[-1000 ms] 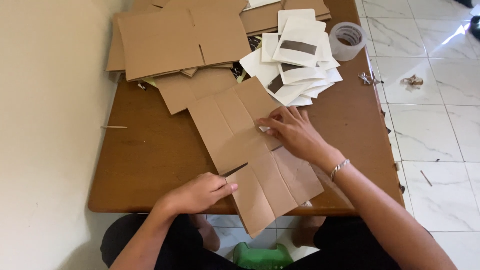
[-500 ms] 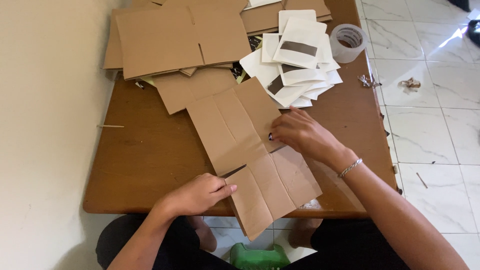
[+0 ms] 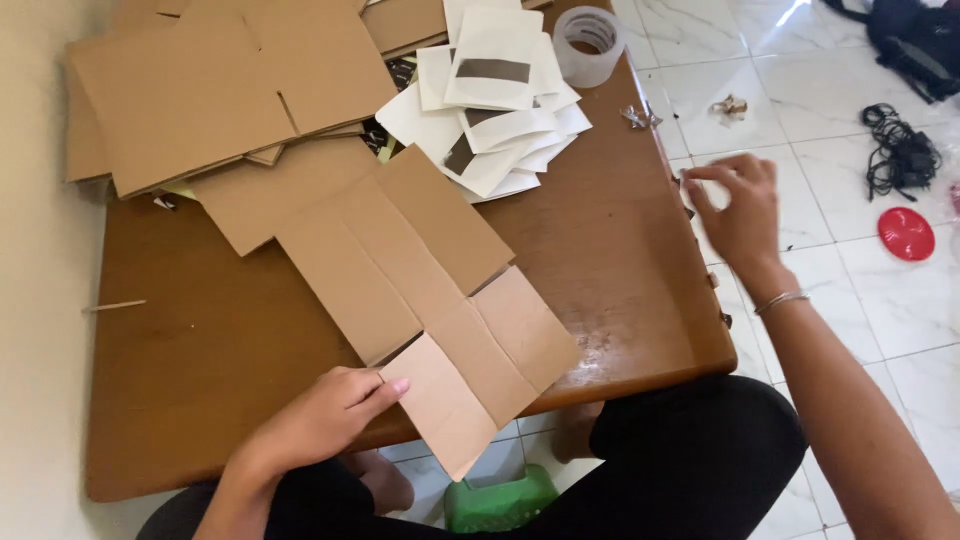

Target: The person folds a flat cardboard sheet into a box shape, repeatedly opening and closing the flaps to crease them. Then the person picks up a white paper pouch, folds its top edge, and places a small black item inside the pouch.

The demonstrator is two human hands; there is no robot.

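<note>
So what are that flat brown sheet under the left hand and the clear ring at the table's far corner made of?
The flat sheet looks like matte brown cardboard, with scored fold lines and cut flaps. The ring seems to be a roll of clear plastic tape, glossy and see-through, probably on a card core.

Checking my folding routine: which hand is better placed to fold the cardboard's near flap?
Left hand: it rests on the flat cardboard box blank beside that flap. Right hand is off the table's right edge.
</note>
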